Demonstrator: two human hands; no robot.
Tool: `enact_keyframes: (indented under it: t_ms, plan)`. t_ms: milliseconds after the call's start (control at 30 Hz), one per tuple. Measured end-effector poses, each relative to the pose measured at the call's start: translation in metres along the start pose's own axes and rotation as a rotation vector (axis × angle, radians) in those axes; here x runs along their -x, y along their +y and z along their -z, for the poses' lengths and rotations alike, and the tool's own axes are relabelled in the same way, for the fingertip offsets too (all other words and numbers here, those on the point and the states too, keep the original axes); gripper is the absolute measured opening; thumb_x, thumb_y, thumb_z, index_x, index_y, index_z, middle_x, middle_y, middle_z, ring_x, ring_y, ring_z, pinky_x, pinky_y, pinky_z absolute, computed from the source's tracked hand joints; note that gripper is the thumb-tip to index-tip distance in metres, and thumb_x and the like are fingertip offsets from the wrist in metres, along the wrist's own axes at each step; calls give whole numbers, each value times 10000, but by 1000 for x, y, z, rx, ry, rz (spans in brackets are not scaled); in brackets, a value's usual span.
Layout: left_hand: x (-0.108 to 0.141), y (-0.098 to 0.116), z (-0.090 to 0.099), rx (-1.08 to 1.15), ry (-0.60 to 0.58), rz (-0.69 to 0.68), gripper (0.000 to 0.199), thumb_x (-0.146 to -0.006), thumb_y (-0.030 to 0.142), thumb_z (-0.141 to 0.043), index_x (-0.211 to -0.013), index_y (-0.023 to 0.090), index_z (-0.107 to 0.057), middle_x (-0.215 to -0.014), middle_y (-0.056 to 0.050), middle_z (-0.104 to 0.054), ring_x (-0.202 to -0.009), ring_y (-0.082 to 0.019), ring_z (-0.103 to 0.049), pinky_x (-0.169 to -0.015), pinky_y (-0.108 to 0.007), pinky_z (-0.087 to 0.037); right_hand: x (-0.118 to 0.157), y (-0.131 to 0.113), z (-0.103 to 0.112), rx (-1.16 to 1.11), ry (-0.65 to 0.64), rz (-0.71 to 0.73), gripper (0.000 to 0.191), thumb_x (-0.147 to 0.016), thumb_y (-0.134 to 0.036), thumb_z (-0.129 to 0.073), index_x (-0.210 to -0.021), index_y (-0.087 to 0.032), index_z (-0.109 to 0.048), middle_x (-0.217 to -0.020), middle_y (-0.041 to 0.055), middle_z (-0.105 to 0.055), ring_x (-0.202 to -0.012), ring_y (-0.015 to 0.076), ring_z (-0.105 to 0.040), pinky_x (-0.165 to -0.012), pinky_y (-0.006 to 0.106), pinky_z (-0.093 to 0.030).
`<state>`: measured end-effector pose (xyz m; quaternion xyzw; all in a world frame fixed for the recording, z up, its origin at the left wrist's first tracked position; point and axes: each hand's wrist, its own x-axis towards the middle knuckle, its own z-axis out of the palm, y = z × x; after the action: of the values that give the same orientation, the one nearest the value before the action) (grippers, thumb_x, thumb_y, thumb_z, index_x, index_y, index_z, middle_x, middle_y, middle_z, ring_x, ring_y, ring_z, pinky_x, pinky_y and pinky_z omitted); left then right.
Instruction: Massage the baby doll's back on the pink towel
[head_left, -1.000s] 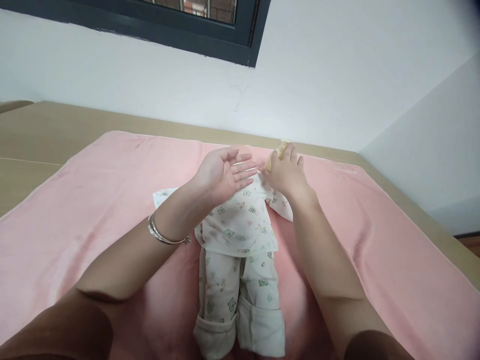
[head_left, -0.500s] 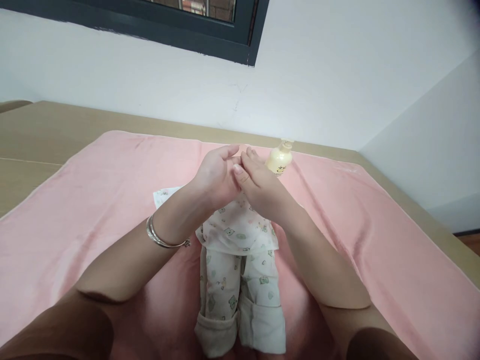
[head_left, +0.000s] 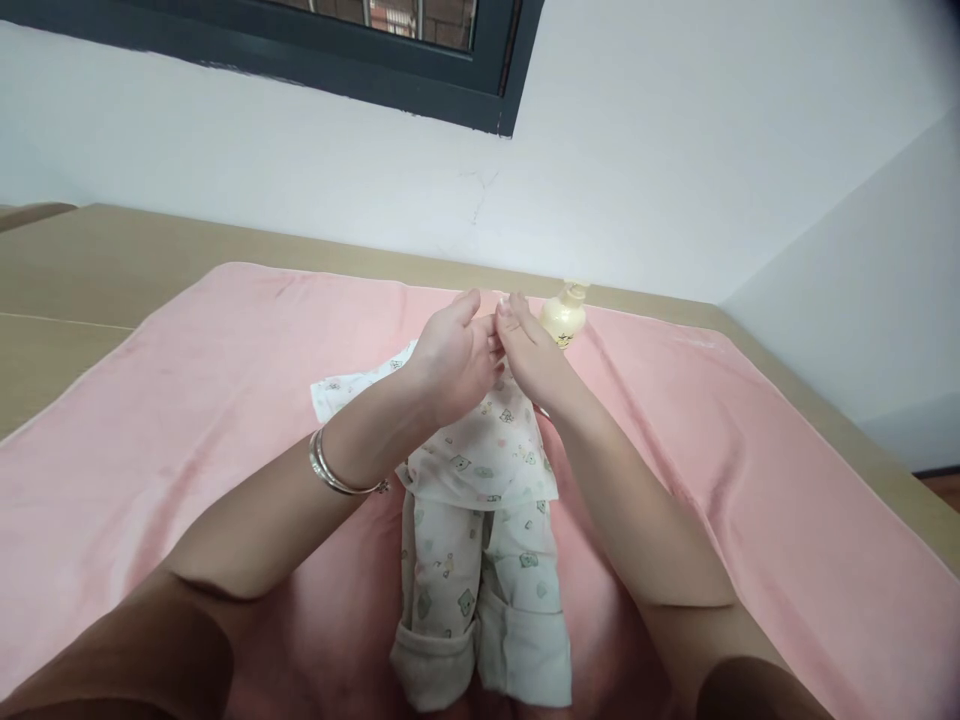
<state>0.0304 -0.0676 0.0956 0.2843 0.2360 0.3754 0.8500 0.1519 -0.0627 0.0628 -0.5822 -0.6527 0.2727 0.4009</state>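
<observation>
My left hand (head_left: 457, 358) has its palm turned up and inward, the thumb raised and the fingers stretched out. Its fingertips meet my right hand (head_left: 529, 350), which is flat with fingers extended. Neither hand grips anything. Below them a small white printed shirt (head_left: 480, 470) lies on the pink blanket, one sleeve spread to the left. Matching trousers (head_left: 446, 565) with rolled cuffs lie nearer to me; a little skin-coloured surface shows under the cuffs. My hands hide the collar end. Just beyond my right hand stands a pale yellow pump bottle (head_left: 564, 315).
A creased pink blanket (head_left: 247, 400) covers most of the wooden surface (head_left: 82, 265). Behind it rises a white wall (head_left: 637, 180) with a dark window frame (head_left: 450, 95) at the top. Another wall stands on the right.
My hands have slid apart slightly, from overlapping to touching at the fingers. The right hand has shifted a little to the right, and more of the left sleeve shows.
</observation>
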Motion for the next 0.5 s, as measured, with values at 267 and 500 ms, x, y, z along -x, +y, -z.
enact_keyframes:
  t_ms: [267, 500]
  plan:
    - [5, 20, -3, -18, 76, -57, 672, -1022, 572, -198, -1424, 136, -514, -1275, -166, -677, -1294, -285, -604, -1140, -398, -438, 50, -48, -13, 122, -174, 116, 908, -994, -701, -216, -1628, -73, -52, -1712, 150, 26, -1574, 269, 151, -1301, 566, -14]
    - [19, -1, -20, -5, 31, -106, 583, -1048, 480, -209, -1454, 180, -500, -1317, -121, -665, -1334, -263, -580, -1157, -403, -447, 23, -21, -3, 142, -70, 104, 872, -958, -768, -58, -1646, -233, -77, -1720, 45, -107, -1594, 258, 0, -1316, 498, -131]
